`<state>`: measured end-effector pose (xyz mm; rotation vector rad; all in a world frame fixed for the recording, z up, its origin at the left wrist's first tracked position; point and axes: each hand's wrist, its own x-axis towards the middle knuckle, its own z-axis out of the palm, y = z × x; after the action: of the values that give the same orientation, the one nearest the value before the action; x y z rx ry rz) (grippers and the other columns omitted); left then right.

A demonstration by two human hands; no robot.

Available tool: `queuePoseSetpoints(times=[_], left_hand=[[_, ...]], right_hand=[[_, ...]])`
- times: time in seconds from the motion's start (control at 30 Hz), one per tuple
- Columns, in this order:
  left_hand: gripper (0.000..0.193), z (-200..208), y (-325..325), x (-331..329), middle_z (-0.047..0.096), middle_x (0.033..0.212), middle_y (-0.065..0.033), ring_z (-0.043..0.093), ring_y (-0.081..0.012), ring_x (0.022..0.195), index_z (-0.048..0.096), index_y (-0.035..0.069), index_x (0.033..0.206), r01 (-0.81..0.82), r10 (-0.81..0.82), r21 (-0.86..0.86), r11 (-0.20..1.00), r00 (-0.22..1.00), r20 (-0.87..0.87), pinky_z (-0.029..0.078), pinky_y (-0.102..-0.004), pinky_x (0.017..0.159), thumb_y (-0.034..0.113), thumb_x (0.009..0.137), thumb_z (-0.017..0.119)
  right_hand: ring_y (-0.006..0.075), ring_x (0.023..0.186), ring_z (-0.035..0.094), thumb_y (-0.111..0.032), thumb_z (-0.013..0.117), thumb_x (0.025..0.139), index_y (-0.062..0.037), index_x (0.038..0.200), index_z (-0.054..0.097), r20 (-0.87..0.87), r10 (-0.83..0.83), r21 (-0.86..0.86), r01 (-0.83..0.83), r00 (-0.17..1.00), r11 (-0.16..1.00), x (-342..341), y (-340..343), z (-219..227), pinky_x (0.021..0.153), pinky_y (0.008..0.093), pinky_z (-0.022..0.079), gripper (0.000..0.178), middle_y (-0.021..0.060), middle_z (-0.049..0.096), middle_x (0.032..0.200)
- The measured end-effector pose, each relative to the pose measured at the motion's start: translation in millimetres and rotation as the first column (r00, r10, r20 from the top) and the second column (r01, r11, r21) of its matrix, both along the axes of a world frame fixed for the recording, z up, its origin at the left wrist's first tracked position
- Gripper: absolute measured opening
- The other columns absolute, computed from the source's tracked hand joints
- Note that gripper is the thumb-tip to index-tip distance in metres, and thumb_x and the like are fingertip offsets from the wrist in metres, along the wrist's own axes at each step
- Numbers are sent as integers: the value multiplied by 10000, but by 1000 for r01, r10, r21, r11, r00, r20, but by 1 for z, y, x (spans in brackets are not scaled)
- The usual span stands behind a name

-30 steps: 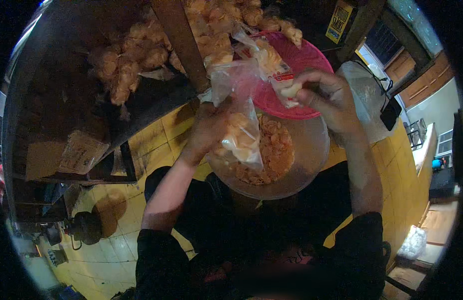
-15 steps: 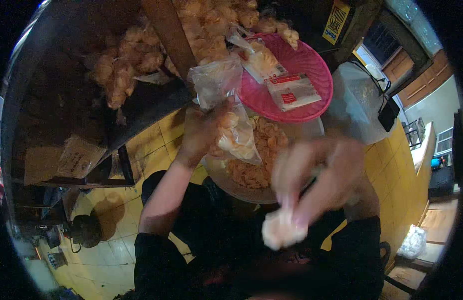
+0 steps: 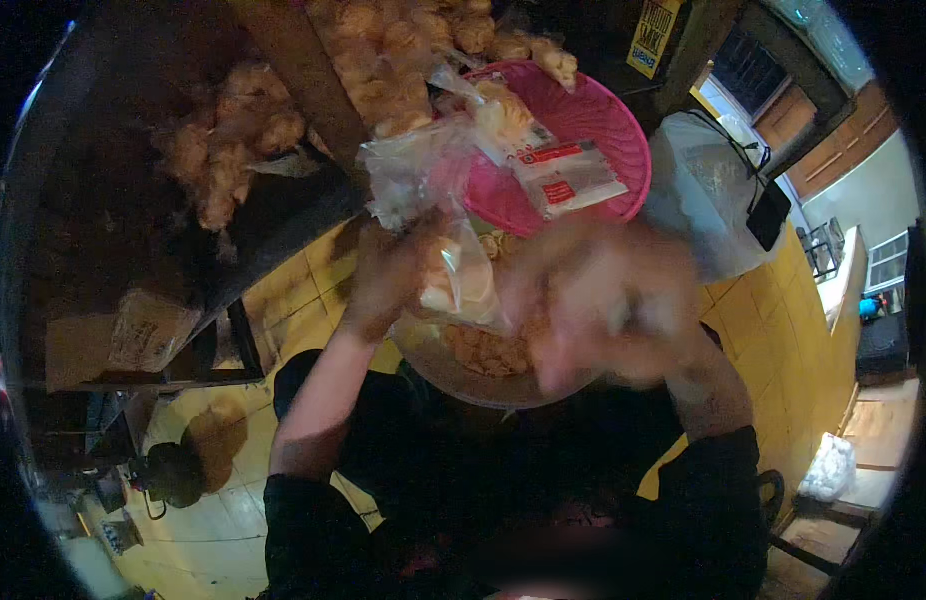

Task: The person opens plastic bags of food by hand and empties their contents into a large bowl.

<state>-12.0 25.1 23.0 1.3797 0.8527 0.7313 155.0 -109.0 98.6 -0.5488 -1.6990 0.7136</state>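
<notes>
My left hand (image 3: 378, 285) is closed on a clear plastic bag (image 3: 463, 285) with pale, cracker-like pieces in its lower part. Below the bag stands a round tub (image 3: 448, 385) between my knees, holding many orange-brown crisp pieces (image 3: 483, 352). My right hand (image 3: 623, 305) is over the tub's right side, just right of the bag. Motion smears its fingers, so whether it holds anything does not show. Behind the tub is a pink round basket (image 3: 598, 115), with a flat printed packet (image 3: 568, 180) lying in it.
Bagged pale snacks are heaped on the dark table at the back (image 3: 383, 45) and left (image 3: 238, 130), with a wooden post (image 3: 298, 70) between. A whitish plastic bag (image 3: 708, 195) with a black device (image 3: 769, 215) is at right. A yellow-black box (image 3: 653, 38) stands behind.
My right hand has moved up from near my chest to beside the bag. The pale, cracker-like piece it pinched is no longer visible. My left hand keeps the bag over the tub.
</notes>
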Motion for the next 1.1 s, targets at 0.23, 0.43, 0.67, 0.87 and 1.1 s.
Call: queuePoseSetpoints(times=[0.23, 0.43, 0.67, 0.87, 1.1], left_hand=[[430, -17, -8, 2, 602, 1088, -31, 561, -127, 988, 531, 45, 1196, 349, -355, 77, 934, 930, 96, 461, -315, 873, 192, 834, 711], [368, -16, -24, 8, 639, 1056, -64, 586, -144, 992, 587, 33, 1134, 601, -578, -136, 788, 797, 174, 449, -314, 904, 157, 807, 702], [315, -15, -11, 8, 662, 1004, -79, 605, -148, 959, 643, 11, 1042, 662, -685, -275, 698, 728, 15, 455, -291, 888, 195, 796, 712], [319, -9, -13, 6, 664, 988, -59, 615, -151, 935, 649, 22, 1028, 649, -656, -97, 755, 750, -84, 473, -293, 862, 194, 777, 744], [437, -32, -21, 12, 646, 1047, -156, 600, -225, 1022, 606, 20, 1114, 635, -619, 107, 765, 772, -146, 447, -365, 909, 338, 828, 697]], right_hand=[[272, 1138, 525, -278, 646, 868, -19, 1213, 519, 279, -505, -321, 575, 817, 752, 3, 28, -64, 941, 378, 427, 449, 144, 557, 1199], [198, 858, 651, -278, 626, 862, -20, 1133, 610, 333, -487, -343, 585, 807, 734, 6, 33, -64, 806, 329, 490, 375, 124, 669, 904], [174, 897, 637, -275, 612, 889, -31, 1098, 633, 143, -658, -357, 658, 740, 663, 17, 37, -67, 776, 321, 499, 322, 110, 665, 916], [173, 1019, 589, -296, 686, 852, -53, 1202, 562, -154, -236, -784, 26, 959, 620, -4, 27, -66, 836, 330, 508, 444, 82, 608, 1122], [162, 899, 603, -322, 671, 865, -73, 1117, 577, -308, -347, -750, -2, 886, 661, 3, 39, -78, 727, 325, 520, 366, 88, 619, 1010]])
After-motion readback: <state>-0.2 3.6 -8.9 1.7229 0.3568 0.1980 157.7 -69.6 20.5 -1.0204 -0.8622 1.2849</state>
